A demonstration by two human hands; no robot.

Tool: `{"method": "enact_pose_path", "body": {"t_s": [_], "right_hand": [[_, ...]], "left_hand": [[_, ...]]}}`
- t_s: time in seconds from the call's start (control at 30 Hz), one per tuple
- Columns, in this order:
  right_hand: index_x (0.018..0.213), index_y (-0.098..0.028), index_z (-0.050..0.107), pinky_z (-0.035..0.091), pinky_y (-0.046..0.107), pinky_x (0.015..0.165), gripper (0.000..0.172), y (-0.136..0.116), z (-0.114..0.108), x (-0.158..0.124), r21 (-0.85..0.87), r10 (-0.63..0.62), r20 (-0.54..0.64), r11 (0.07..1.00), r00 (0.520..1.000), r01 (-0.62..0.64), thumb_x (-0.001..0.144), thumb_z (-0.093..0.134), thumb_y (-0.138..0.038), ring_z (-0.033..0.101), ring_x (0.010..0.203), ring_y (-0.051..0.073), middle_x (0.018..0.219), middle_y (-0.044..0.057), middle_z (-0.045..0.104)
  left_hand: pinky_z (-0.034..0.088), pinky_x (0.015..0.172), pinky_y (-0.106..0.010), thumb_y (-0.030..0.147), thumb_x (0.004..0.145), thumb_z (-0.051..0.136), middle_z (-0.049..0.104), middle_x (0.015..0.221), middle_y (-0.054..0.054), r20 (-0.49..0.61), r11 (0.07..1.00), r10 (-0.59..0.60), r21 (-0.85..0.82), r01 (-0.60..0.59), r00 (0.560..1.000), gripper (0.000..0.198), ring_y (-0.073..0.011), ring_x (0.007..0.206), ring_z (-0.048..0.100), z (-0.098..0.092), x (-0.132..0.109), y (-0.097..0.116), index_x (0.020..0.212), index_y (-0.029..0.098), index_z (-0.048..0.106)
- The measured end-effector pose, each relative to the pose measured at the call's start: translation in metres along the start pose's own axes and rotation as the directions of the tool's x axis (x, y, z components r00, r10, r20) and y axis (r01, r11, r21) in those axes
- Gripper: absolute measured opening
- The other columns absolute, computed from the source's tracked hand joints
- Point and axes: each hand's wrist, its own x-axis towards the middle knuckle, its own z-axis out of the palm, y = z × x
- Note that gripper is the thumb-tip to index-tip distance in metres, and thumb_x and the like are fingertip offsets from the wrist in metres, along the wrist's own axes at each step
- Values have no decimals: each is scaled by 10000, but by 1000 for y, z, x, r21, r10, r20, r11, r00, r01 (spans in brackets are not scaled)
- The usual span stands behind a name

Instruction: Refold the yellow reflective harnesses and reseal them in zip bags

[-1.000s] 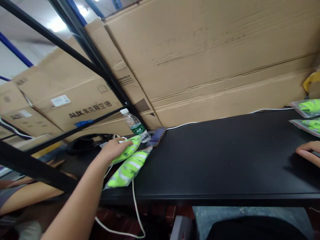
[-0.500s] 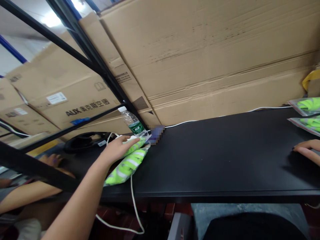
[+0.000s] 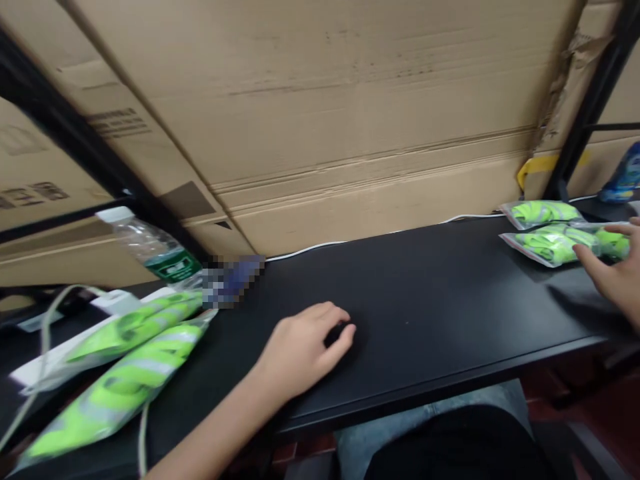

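A person's two hands work well apart over a black tabletop (image 3: 410,287). The left hand (image 3: 310,343), at the centre of the frame, points right, its fingers bent and parted from the thumb. The right hand (image 3: 617,270), cut off by the right edge, is spread, thumb away from fingers, over bagged bright green bundles; whether it presses on one cannot be told.

Three bags lie at the right of the frame. The rear bag (image 3: 545,213) and front bag (image 3: 555,245) stretch lengthwise across the picture, sealed ends to the left, the front one with a reddish edge and tipped slightly down to the right. The third bundle (image 3: 614,243), beside the front bag, is partly hidden by the hand.

At lower left, two more bags lie side by side, nearly parallel. The near left bag (image 3: 120,393) runs from the bottom left corner up toward the centre, its narrow clear end pointing upper right; the far left bag (image 3: 135,327) follows the same diagonal along a white strip (image 3: 60,347). Each clear sleeve holds folded fluorescent cloth with pale bands.

Above them, a clear bottle (image 3: 150,247) with a green label slants, its white cap toward the upper left; its contents cannot be made out. Cardboard (image 3: 350,120) backs the scene.
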Motion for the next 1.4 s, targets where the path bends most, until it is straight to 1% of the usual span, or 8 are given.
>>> {"method": "enact_pose_path", "body": {"t_s": [0.13,0.27,0.37,0.5,0.6,0.7,0.87,1.4], "right_hand": [[1310,-67,589,373,593,1011,837,24,17,3,-97,92,271,993,958,-68,875,391,-755,458,1312,450,1366,308,546],[1379,-113,540,181,662,1149,783,14,24,-3,74,-261,502,963,824,260,889,424,-712,326,1447,447,1461,255,511],[1391,-139,508,228,617,1182,753,-3,22,-5,306,-439,553,898,708,318,881,496,-692,323,1472,413,1485,233,499],[1381,-187,468,367,520,1155,623,-34,20,-1,493,-548,555,823,626,283,918,525,-599,376,1458,359,1535,197,434],[1217,-170,523,442,446,1092,426,-67,26,6,495,-622,528,779,578,386,955,476,-502,485,1363,328,1401,203,537],[1065,-181,550,504,426,964,282,-95,37,14,380,-590,542,807,599,451,953,440,-416,595,1142,304,1183,171,616],[1094,-173,586,502,409,718,342,-108,45,20,88,-374,588,911,717,403,993,335,-383,565,1056,358,1132,196,588],[1158,-53,672,485,463,798,368,-87,56,42,-307,1,623,920,782,243,917,463,-237,599,1078,414,1142,275,623]], "left_hand": [[488,722,-321,361,960,418,686,921,-33,87,995,93,-49,-89,992,251,-218,886,680,28,39,34,956,226,630],[460,683,-312,358,931,471,680,915,-26,101,987,118,-118,-106,988,190,-210,829,661,35,65,51,938,228,610],[444,650,-307,373,923,489,689,859,-17,98,986,74,-155,-58,992,186,-205,744,655,39,80,56,890,234,609],[445,662,-314,390,922,502,676,729,-14,92,987,61,-154,-47,994,212,-227,705,665,48,101,59,831,236,616],[442,670,-321,394,915,505,672,709,-22,93,987,68,-148,-54,993,225,-245,718,674,54,115,59,800,233,612],[428,652,-322,391,908,502,676,714,-22,100,986,77,-157,-61,992,219,-247,708,668,55,120,57,793,235,604],[400,623,-300,372,915,496,704,814,-9,107,975,120,-202,-97,987,199,-211,733,657,48,110,49,802,239,591],[357,612,-304,384,915,487,683,810,-4,148,974,128,-205,-97,981,202,-207,702,615,44,109,50,795,233,548]]}}
